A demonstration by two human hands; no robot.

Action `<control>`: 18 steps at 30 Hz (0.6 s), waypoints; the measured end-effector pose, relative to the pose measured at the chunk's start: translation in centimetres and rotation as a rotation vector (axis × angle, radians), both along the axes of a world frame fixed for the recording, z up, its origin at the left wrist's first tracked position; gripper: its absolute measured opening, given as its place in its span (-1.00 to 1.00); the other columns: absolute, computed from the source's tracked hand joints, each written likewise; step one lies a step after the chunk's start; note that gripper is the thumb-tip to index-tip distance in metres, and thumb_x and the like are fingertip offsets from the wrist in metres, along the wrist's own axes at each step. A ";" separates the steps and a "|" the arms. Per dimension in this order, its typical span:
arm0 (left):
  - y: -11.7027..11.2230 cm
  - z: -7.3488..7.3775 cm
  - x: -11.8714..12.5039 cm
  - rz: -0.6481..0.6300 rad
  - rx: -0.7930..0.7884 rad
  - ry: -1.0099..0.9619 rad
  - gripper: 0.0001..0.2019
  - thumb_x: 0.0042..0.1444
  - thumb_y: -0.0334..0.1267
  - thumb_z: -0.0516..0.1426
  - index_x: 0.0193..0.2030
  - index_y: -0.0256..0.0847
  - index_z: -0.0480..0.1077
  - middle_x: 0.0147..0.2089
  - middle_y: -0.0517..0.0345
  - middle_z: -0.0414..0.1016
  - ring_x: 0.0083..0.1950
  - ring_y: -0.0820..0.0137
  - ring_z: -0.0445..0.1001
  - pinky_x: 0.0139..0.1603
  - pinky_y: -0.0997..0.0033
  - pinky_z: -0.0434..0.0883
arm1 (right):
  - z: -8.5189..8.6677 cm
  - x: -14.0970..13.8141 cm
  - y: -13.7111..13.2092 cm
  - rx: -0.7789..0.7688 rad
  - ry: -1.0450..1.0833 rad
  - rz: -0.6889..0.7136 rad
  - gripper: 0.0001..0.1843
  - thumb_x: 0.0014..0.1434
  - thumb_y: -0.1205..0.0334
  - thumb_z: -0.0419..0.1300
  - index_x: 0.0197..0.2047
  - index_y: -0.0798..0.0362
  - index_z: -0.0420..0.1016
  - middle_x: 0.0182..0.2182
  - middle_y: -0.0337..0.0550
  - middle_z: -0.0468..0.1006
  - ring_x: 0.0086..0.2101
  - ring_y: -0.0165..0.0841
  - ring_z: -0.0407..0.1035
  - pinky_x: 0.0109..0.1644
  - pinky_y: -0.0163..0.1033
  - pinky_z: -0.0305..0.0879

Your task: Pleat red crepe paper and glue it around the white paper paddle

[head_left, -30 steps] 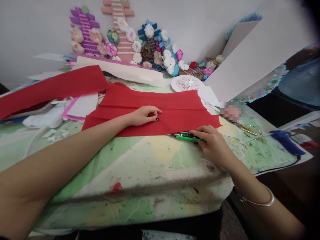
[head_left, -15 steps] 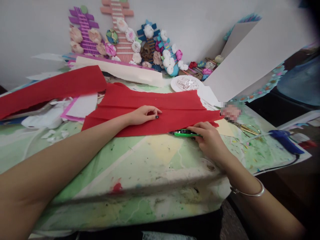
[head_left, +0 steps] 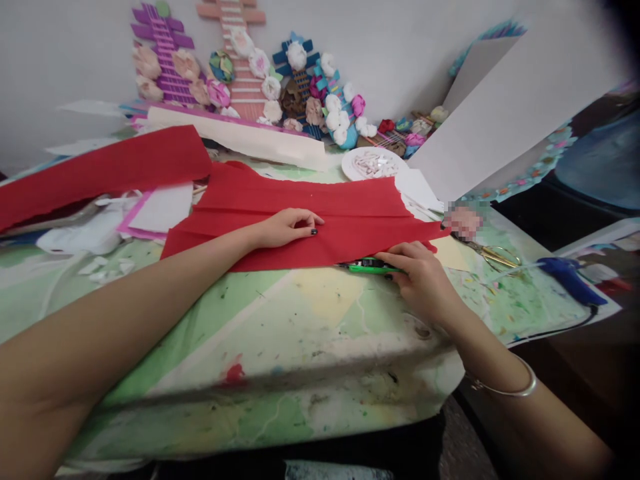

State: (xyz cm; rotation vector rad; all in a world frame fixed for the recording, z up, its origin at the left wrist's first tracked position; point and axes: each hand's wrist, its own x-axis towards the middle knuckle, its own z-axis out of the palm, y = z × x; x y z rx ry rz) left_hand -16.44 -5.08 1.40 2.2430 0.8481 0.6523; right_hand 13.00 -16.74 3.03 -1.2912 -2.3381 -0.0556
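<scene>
A wide sheet of red crepe paper (head_left: 280, 193) lies across the table, creased lengthwise, with a ragged right end. My left hand (head_left: 283, 228) rests on the middle of this sheet, fingers loosely curved and thumb a little apart, with nothing visible between them. At the sheet's near edge, my right hand (head_left: 417, 270) is closed around a green and black utility knife (head_left: 369, 266). The knife's tip points left and touches or nearly touches the paper's edge; I cannot tell which.
Another red strip (head_left: 115, 170) lies at the left. Gold-handled scissors (head_left: 495, 257) and a blue glue gun (head_left: 573, 280) lie on the right. A white plate (head_left: 373, 163) of small pale pieces stands behind. Decorated crafts (head_left: 240, 73) lean on the wall. A patterned cloth (head_left: 280, 333) covers the table.
The view has shifted very slightly. Both hands, the knife and the red sheet stay in nearly the same places; my right forearm has moved slightly.
</scene>
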 end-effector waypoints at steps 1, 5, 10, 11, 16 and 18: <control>0.0 0.0 0.0 -0.002 -0.001 0.002 -0.79 0.16 -0.12 0.09 -0.37 -0.21 0.25 0.18 -0.04 0.44 0.17 0.24 0.40 0.14 0.21 0.32 | 0.0 0.1 0.0 0.009 -0.001 -0.004 -0.55 0.05 0.54 0.06 -0.07 0.06 0.59 -0.23 0.03 0.54 -0.22 -0.15 0.31 -0.16 -0.04 0.25; 0.0 0.0 0.0 -0.003 -0.010 0.006 -0.78 0.16 -0.11 0.09 -0.37 -0.21 0.25 0.18 -0.04 0.43 0.17 0.24 0.40 0.14 0.22 0.32 | -0.2 0.2 0.0 0.003 0.000 -0.001 -0.55 0.06 0.54 0.05 -0.05 0.06 0.58 -0.22 0.03 0.54 -0.23 -0.16 0.31 -0.18 -0.06 0.26; 0.0 0.0 0.1 0.013 -0.020 0.003 -0.78 0.13 -0.10 0.10 -0.38 -0.20 0.24 0.18 -0.06 0.43 0.16 0.21 0.40 0.13 0.19 0.32 | -0.3 -0.6 0.0 -0.010 0.006 0.012 -0.56 0.07 0.52 0.07 -0.03 0.12 0.58 -0.24 0.07 0.53 -0.23 -0.14 0.31 -0.18 -0.04 0.27; 0.0 0.0 0.1 0.014 -0.017 0.008 -0.78 0.13 -0.10 0.09 -0.39 -0.21 0.24 0.18 -0.06 0.43 0.16 0.20 0.40 0.13 0.18 0.32 | -0.3 -0.7 0.0 -0.009 0.005 0.014 -0.56 0.06 0.53 0.07 -0.03 0.12 0.58 -0.24 0.07 0.53 -0.23 -0.14 0.31 -0.18 -0.04 0.27; -0.1 0.2 0.1 0.011 0.003 0.031 -0.78 0.13 -0.10 0.09 -0.39 -0.21 0.25 0.17 -0.05 0.43 0.11 0.22 0.42 0.10 0.20 0.33 | 0.1 -0.7 -0.7 -0.014 -0.013 0.008 -0.55 0.09 0.52 0.04 -0.02 0.11 0.58 -0.20 0.07 0.53 -0.21 -0.13 0.31 -0.18 -0.03 0.28; -0.1 0.2 0.0 0.009 0.005 0.040 -0.77 0.13 -0.10 0.09 -0.39 -0.21 0.26 0.18 -0.04 0.43 0.10 0.22 0.42 0.10 0.21 0.33 | 0.1 -0.2 -1.0 -0.012 -0.020 0.002 -0.56 0.10 0.52 0.04 -0.02 0.10 0.57 -0.21 0.06 0.53 -0.22 -0.14 0.30 -0.18 -0.03 0.27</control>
